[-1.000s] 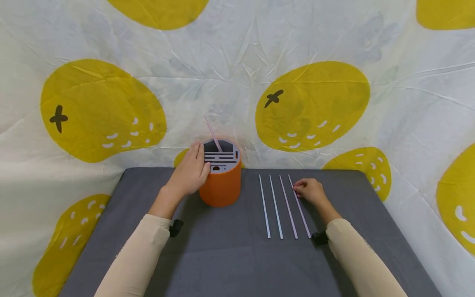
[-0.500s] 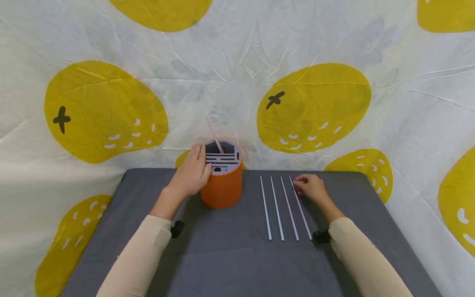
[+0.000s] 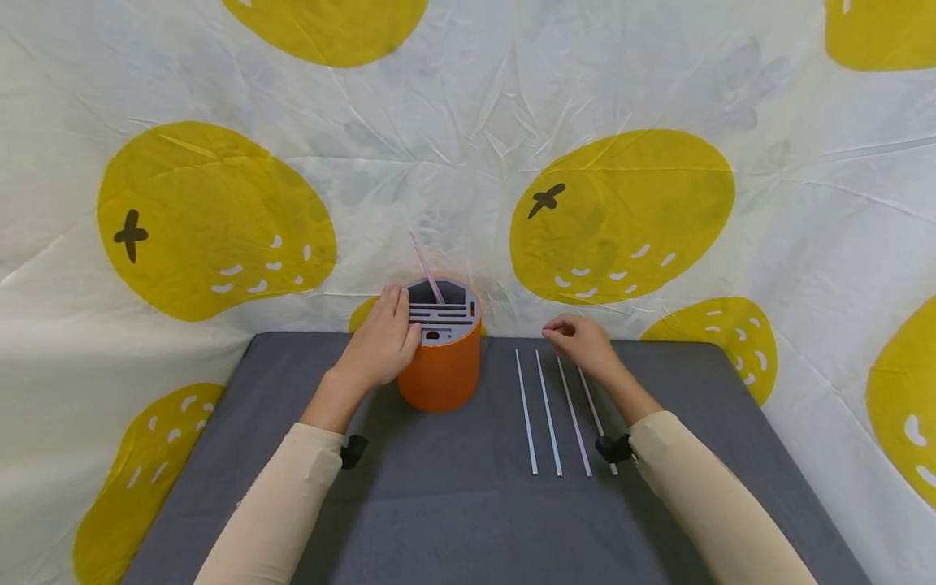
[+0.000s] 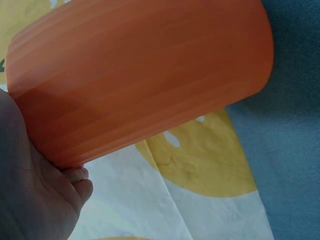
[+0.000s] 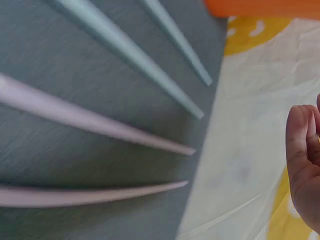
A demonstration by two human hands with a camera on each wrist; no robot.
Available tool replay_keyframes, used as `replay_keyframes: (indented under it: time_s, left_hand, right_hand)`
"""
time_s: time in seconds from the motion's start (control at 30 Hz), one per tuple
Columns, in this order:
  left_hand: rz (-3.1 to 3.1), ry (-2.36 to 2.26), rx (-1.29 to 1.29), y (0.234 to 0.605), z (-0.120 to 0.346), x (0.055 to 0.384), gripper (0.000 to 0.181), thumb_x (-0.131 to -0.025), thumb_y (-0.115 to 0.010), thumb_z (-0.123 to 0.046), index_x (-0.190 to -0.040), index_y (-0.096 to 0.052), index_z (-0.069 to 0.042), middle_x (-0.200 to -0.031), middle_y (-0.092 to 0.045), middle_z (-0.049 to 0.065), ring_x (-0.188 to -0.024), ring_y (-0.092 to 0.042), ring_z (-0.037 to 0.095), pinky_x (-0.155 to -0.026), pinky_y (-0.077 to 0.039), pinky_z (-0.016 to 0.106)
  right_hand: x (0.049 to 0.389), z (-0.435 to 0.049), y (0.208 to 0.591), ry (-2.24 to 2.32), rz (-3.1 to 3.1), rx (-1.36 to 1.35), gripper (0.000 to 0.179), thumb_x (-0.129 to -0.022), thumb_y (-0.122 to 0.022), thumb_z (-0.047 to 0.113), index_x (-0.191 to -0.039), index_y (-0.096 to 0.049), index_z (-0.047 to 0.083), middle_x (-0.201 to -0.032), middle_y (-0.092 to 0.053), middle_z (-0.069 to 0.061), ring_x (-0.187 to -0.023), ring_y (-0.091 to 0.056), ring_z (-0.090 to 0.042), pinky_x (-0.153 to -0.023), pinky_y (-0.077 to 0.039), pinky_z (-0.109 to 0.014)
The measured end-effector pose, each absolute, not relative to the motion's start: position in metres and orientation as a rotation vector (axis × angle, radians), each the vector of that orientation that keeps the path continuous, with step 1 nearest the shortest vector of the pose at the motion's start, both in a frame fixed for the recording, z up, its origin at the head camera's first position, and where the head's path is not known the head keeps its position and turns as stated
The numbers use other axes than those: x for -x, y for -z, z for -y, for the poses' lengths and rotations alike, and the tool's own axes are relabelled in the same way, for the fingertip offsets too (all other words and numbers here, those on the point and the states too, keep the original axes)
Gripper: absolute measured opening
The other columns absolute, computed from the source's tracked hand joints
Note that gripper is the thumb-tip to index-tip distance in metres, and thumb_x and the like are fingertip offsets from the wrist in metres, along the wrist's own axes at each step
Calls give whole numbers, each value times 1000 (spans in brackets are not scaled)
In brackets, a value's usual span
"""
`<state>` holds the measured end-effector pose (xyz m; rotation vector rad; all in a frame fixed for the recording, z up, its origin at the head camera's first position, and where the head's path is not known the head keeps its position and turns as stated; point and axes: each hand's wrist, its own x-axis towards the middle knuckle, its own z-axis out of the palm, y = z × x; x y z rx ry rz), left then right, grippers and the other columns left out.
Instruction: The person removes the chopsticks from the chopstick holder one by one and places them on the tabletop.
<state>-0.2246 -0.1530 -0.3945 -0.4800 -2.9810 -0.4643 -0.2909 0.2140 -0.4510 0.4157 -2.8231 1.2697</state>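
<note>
While the left grip [image 3: 374, 341] rests at the left side of an orange holder [image 3: 439, 378], the holder stands upright on the grey table [image 3: 453, 528], directly to that grip's right. The left grip is wide, its fingers extended along the holder's rim. Set into the holder's top, beside these fingers, is a grey slotted insert [image 3: 459, 330]; a deeper compartment opens beyond its slots. Within that compartment a pink stick [image 3: 426, 262] stands tilted, its upper end inclined toward the left grip's side.

The right grip [image 3: 588, 349] hangs near the table's far edge. It is narrow, the fingers bent and the thumb close to the forefinger; whether anything is pinched there cannot be told. To its left lie a first blue stick [image 3: 526, 412] and a second blue stick [image 3: 549, 413], side by side. A first lilac stick [image 3: 574, 414] has its far end just below the right fingertips, and a second lilac stick [image 3: 593, 406] passes partly beneath the hand and wrist. Seen from the right wrist, all four far ends lie apart from the fingers. Behind both grips hangs a white cloth [image 3: 468, 97] printed with yellow fruit.
</note>
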Motion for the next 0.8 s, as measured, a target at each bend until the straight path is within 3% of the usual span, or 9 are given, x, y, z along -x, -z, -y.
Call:
replay_keyframes:
  time_s: [0.13, 0.33, 0.5, 0.67, 0.8]
  left_hand:
    - [2988, 463, 478, 394, 153, 224, 72, -110, -28, -38, -163, -8, 6, -172, -4, 24, -161, -2, 37, -131, -10, 50]
    - [2984, 460, 486, 393, 152, 224, 72, -110, -28, -38, -163, -9, 7, -172, -4, 24, -161, -2, 36, -131, -10, 49]
    - [2986, 457, 483, 393, 153, 224, 72, -110, -28, -38, -163, -8, 7, -172, -4, 24, -161, -2, 36, -131, -10, 50]
    - [2984, 449, 484, 393, 154, 225, 72, -110, -28, -38, -163, -9, 7, -172, -5, 24, -161, -2, 37, -131, -11, 51]
    - [2977, 421, 497, 394, 154, 226, 71, -110, -27, -38, -163, -9, 7, -172, -6, 25, -161, -5, 39, -131, -12, 51]
  right_hand:
    - [289, -192, 433, -1319, 2766, -449, 20, -100, -70, 23, -109, -76, 6, -93, -75, -15, -78, -69, -19, -70, -59, -28]
    - [292, -161, 407, -1422, 2667, -527, 20, -100, -70, 21, -111, -75, 5, -98, -75, -18, -84, -72, -28, -79, -63, -42]
    - [298, -136, 389, -1386, 2632, -603, 23, -99, -71, 22, -111, -76, 3, -95, -75, -14, -83, -72, -28, -76, -62, -36]
    - [305, -109, 377, -1297, 2608, -673, 15, -99, -72, 23, -107, -77, 11, -94, -75, -6, -81, -70, -20, -75, -60, -35]
    - [308, -92, 368, -1252, 2639, -685, 16, -98, -73, 26, -109, -77, 14, -100, -76, -3, -88, -69, -19, -81, -60, -38]
